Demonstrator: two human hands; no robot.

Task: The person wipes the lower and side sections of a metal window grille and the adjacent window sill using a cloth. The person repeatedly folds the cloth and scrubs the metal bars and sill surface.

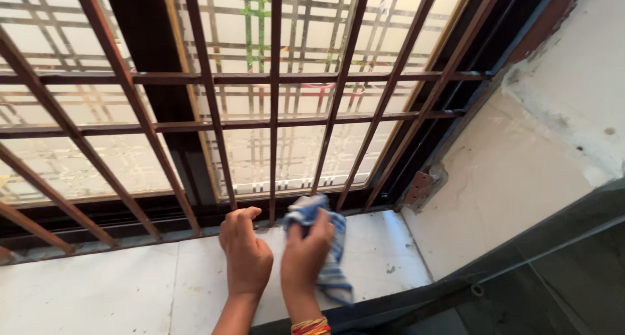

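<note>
— Where was the cloth [320, 247]?
— Bunched in the right hand's [306, 253] fingers on the sill [97, 289], hanging near, just below the grille [273, 113].
— The left hand [246, 250]?
— Beside it, fingers curled, empty.

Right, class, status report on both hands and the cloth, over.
Right hand shut on blue-and-white checked cloth. Left hand bare on white tiled sill. Brown metal bars ahead.
</note>
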